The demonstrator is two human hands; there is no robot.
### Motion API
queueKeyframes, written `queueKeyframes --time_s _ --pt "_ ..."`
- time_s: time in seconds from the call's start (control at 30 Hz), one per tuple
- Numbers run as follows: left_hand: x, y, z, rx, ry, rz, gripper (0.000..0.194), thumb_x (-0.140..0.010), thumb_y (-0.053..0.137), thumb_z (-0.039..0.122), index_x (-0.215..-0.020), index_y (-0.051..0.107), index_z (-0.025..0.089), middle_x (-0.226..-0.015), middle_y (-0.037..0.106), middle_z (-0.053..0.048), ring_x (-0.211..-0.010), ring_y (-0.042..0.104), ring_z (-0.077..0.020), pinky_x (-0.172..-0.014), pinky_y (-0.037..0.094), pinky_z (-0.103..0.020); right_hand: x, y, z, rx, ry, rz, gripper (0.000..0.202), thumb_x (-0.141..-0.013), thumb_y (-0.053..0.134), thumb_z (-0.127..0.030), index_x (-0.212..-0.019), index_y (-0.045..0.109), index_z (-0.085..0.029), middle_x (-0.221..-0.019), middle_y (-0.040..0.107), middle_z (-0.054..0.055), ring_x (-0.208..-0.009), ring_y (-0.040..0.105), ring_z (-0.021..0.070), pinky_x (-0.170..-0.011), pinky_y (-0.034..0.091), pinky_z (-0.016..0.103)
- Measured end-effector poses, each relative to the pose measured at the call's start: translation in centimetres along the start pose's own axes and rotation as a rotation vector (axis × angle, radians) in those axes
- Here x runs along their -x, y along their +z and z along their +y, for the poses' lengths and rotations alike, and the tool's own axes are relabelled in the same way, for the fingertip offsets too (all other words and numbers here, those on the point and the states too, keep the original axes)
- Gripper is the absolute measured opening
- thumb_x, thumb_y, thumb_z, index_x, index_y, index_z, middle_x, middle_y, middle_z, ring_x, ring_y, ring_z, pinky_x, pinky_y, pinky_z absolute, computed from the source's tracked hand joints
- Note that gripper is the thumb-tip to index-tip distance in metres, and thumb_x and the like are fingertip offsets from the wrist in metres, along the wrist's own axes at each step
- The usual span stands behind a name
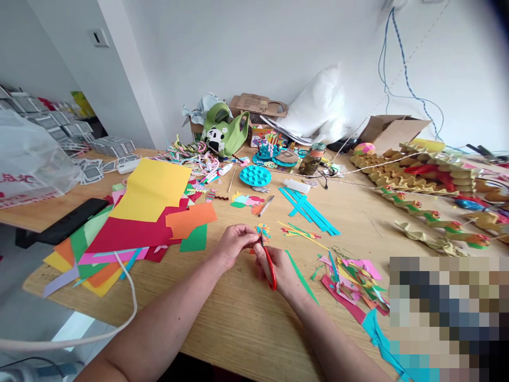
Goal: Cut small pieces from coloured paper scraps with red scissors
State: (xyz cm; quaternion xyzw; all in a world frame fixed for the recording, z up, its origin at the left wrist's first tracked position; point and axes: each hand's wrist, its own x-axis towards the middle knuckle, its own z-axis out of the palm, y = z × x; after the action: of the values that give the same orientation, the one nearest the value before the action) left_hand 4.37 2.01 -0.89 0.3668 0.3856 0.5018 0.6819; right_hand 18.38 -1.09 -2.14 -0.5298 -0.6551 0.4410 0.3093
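My right hand point(272, 268) is closed around red-handled scissors point(271, 270), whose blades point away from me. Close beside the blades, my left hand point(236, 245) pinches thumb and fingers together; what it holds is too small or hidden to make out. Just beyond the scissor tips lies a little pile of colourful paper snippets point(263, 231). Thin yellow, green and red paper strips point(300, 231) rest to the right of it. A long green paper strip point(300, 276) lies beside my right wrist.
Coloured paper sheets point(153, 188) are heaped at the left, with a white cable point(133, 297) in front. Blue strips point(308, 209), a pen point(266, 206) and a blue plate point(255, 175) lie farther back. Paper scraps point(353, 281) and egg cartons point(421, 175) occupy the right.
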Motion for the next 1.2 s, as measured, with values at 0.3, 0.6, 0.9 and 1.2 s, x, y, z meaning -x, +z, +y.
queueKeyframes --time_s 0.3,0.6,0.9,1.2 --pt "0.07 0.02 0.1 0.005 -0.004 -0.005 0.018 -0.057 0.076 0.024 -0.063 0.065 0.012 -0.066 0.069 -0.005 -0.061 0.06 -0.0133 -0.063 0.046 -0.026 -0.09 -0.06 -0.07 0.067 -0.015 0.014 0.06 -0.087 0.035 -0.069 -0.057 0.051 -0.019 -0.041 0.054 0.003 -0.036 0.046 0.0133 -0.04 0.031 0.023" --pt "0.11 -0.03 0.21 -0.001 -0.006 -0.01 0.018 -0.058 0.076 0.025 -0.064 0.065 0.012 -0.068 0.069 -0.006 -0.062 0.061 -0.0141 -0.063 0.046 -0.027 -0.27 0.08 0.24 0.071 -0.016 0.032 0.057 -0.085 0.042 -0.068 -0.057 0.051 -0.019 -0.041 0.052 0.001 -0.035 0.045 0.013 -0.038 0.028 0.022" --pt "0.05 -0.16 0.13 0.002 -0.015 0.001 0.02 -0.056 0.077 0.025 -0.064 0.064 0.012 -0.069 0.07 -0.006 -0.063 0.062 -0.0146 -0.063 0.046 -0.027 -0.21 0.06 0.23 0.033 -0.014 0.029 0.058 -0.083 0.044 -0.069 -0.056 0.052 -0.018 -0.041 0.052 0.001 -0.036 0.044 0.0116 -0.038 0.028 0.021" --pt "0.07 -0.11 0.27 0.003 -0.012 -0.005 0.021 -0.057 0.077 0.026 -0.065 0.064 0.012 -0.067 0.069 -0.005 -0.061 0.061 -0.014 -0.063 0.046 -0.027 -0.27 0.12 0.28 0.057 -0.011 0.041 0.06 -0.082 0.043 -0.071 -0.056 0.051 -0.018 -0.04 0.049 0.0 -0.035 0.042 0.0119 -0.036 0.027 0.022"
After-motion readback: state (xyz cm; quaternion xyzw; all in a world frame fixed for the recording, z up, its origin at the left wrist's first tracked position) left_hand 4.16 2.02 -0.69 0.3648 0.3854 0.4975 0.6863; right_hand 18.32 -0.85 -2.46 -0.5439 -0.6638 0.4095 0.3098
